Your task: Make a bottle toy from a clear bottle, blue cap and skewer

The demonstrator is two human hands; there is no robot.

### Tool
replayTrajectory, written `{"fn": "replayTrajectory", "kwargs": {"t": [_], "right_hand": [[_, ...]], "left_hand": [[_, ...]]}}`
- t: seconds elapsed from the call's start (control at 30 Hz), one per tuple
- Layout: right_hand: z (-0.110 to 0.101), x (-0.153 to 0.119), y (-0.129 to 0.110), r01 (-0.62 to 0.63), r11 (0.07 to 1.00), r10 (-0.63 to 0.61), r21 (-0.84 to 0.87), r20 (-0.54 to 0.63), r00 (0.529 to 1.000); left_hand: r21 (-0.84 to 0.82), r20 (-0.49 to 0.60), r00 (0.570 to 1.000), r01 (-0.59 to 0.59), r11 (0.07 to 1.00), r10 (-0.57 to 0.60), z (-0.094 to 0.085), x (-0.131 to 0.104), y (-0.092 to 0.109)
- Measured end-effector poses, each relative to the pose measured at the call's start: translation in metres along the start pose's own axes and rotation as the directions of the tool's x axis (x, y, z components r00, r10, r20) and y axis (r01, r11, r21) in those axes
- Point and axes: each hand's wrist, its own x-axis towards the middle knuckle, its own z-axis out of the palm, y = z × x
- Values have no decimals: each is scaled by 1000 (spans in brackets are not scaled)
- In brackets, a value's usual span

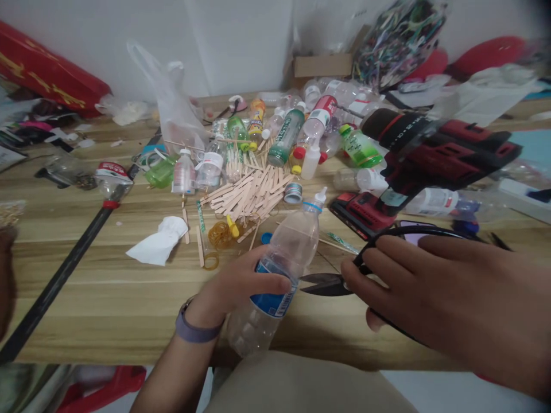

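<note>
My left hand (253,281) is wrapped round a clear plastic bottle (297,235) with a blue label, tilted at the table's front edge. A small white nozzle (321,195) tops the bottle. In my right hand (430,281) is a pair of black-handled scissors (329,284). Their blades are slightly parted, and the tips point at the bottle's side by the label; whether they touch it I cannot tell. Beyond my right hand a red and black cordless drill (400,166) stands on its battery.
Wooden craft sticks (253,192) lie heaped mid-table, with several plastic bottles (286,137) behind. Rubber bands (220,235) and a crumpled white tissue (161,241) are to the left. A long black bar (64,275) joined to a cut bottle top runs along the left side.
</note>
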Motion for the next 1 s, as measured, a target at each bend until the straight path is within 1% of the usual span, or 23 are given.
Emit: {"fn": "replayTrajectory", "kwargs": {"t": [0.07, 0.1, 0.17, 0.23, 0.33, 0.43, 0.57, 0.7, 0.8, 0.9, 1.0], "right_hand": [[-1, 6, 5, 50, 999, -50, -4, -10, 999], [0, 8, 8, 67, 998, -67, 11, -23, 997], [2, 12, 15, 102, 993, -100, 63, -42, 994], [6, 13, 21, 137, 985, -134, 105, -29, 991], [10, 11, 28, 186, 966, -190, 178, 6, 982], [12, 10, 30, 191, 933, -209, 304, 26, 978], [14, 9, 26, 117, 878, -163, 463, 60, 985], [23, 3, 19, -21, 790, -79, 613, 136, 988], [33, -4, 9, -92, 706, 1, 703, 129, 992], [43, -9, -5, -130, 632, 94, 764, 91, 991], [50, -10, -17, -150, 578, 185, 802, 50, 981]], "left_hand": [[70, -29, 999, 16, 997, -14, 0, 0, 2], [88, -18, 1000, 25, 996, -23, 1, 0, 2], [40, 21, 999, 31, 999, -32, 0, 0, 1], [-30, 65, 997, 32, 999, -30, -3, 1, -3], [-119, 149, 989, 10, 993, 8, -7, 3, -12], [-208, 224, 973, -10, 978, 58, -9, 4, -16], [-276, 229, 970, -15, 961, 81, -7, 3, -14], [-291, 215, 971, -39, 956, 105, -6, 3, -15], [-312, 166, 979, -66, 948, 122, -6, 4, -17], [-325, 131, 976, -125, 937, 176, -6, 5, -18], [-334, 106, 969, -176, 926, 223, -3, 5, -17]]}}
